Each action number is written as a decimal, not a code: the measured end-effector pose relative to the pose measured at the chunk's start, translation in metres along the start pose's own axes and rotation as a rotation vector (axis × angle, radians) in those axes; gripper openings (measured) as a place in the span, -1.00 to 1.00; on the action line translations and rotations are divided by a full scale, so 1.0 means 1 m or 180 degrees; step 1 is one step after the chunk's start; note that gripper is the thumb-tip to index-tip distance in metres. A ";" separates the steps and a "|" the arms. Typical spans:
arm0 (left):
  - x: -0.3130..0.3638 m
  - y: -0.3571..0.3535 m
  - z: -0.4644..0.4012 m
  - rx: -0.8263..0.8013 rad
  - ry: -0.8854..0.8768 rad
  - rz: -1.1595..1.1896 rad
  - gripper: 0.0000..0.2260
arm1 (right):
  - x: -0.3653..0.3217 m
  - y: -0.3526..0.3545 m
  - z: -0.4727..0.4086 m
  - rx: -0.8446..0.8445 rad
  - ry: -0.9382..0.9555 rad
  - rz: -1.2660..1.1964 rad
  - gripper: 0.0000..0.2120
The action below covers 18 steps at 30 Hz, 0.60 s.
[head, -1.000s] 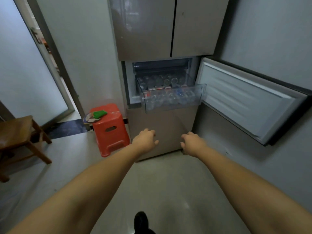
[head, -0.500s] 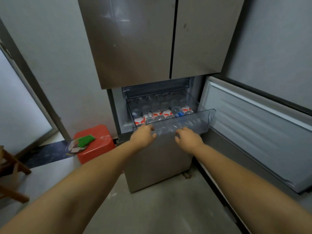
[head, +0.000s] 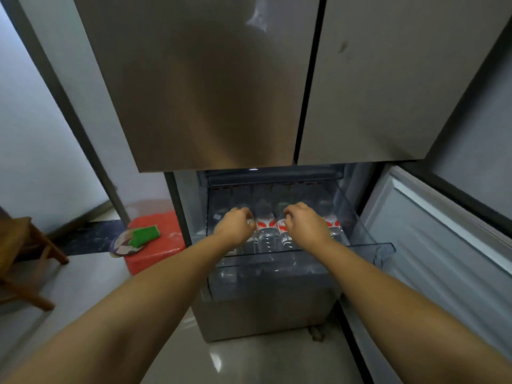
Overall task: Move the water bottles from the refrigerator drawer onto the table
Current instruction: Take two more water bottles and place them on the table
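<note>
Fingers (head: 245, 214) of the left hand (head: 235, 227) curl downward over a bottle in the left part of the clear drawer (head: 368, 249), while those of the right hand (head: 303, 223) curl the same way over another to the right; whether either has actually closed on a bottle cannot be told, since the knuckles hide the tips. Between the two hands, water bottles (head: 265, 231) with red-and-white labels lie side by side in the drawer, which is pulled out of the refrigerator (head: 221, 79) beneath its two shut upper doors. To the right the lower door (head: 443, 245) stands swung open. Left of the refrigerator sits a red stool (head: 163, 250) carrying a green sponge (head: 145, 235), and a wooden chair (head: 22, 253) stands farther left.
</note>
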<state>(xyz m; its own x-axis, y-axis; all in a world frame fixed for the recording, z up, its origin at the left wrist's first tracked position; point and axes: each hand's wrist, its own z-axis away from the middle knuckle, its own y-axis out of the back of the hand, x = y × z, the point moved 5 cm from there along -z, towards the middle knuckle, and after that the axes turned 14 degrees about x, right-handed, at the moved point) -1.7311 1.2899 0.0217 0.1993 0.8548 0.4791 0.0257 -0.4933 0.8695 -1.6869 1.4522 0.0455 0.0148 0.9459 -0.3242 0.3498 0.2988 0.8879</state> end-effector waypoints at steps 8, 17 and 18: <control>-0.053 -0.037 -0.029 0.0269 0.2320 0.1395 -0.56 | -0.025 -0.092 -0.051 -0.0896 -0.0763 -0.1172 -0.72; -0.080 -0.073 -0.074 0.0864 0.3978 0.4402 -0.73 | -0.054 -0.170 -0.075 -0.1217 -0.3972 -0.4018 -0.78; -0.085 -0.080 -0.080 0.0850 0.4043 0.4353 -0.65 | -0.059 -0.172 -0.078 -0.1133 -0.4140 -0.4207 -0.77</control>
<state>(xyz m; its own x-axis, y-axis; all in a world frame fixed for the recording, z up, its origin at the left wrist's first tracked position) -1.8285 1.2694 -0.0790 -0.5312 -0.5625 0.6336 0.6536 -0.7479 -0.1161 -1.8207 1.3546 -0.0628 0.5982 -0.5036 -0.6233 0.5458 0.8256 -0.1432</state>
